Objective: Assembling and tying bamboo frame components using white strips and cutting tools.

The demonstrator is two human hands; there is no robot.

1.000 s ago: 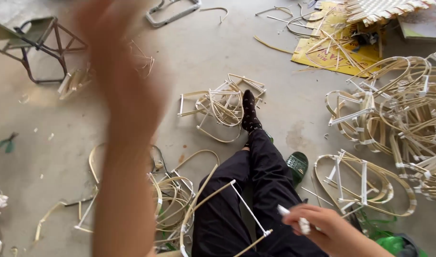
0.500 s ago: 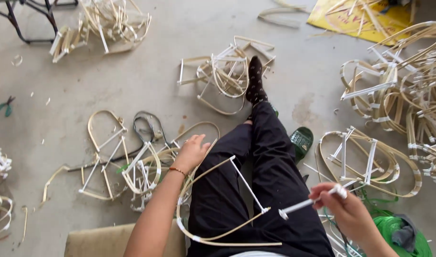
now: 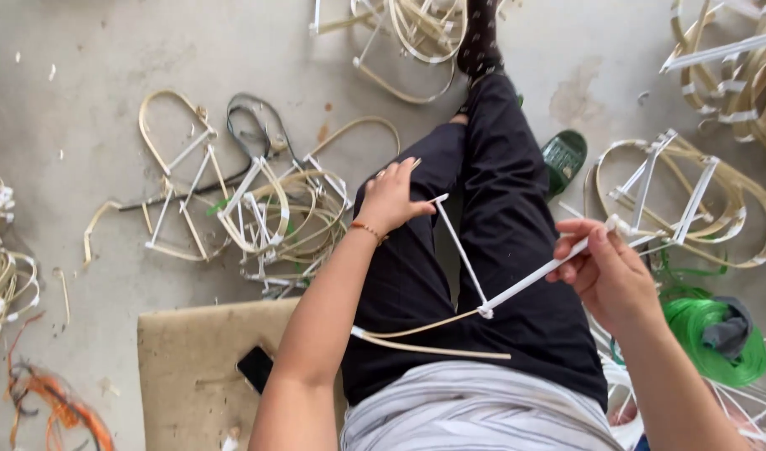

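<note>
Around the outstretched leg [image 3: 492,192] the floor [image 3: 82,100] is crowded. Left of it, a tangle of finished cane frames [image 3: 258,209] blocks the way; beyond that tangle, bare concrete lies open. Right of the leg sit a green sandal [image 3: 564,157], another frame pile [image 3: 692,200] and a green cord coil [image 3: 700,330], leaving only narrow gaps.

We reach our left hand [image 3: 393,199] forward over our left thigh, forearm extended, fingers curled and thumb pinching, while our right hand [image 3: 604,271] hovers above our right thigh, wrist bent, fingers closed in a pinch.
</note>
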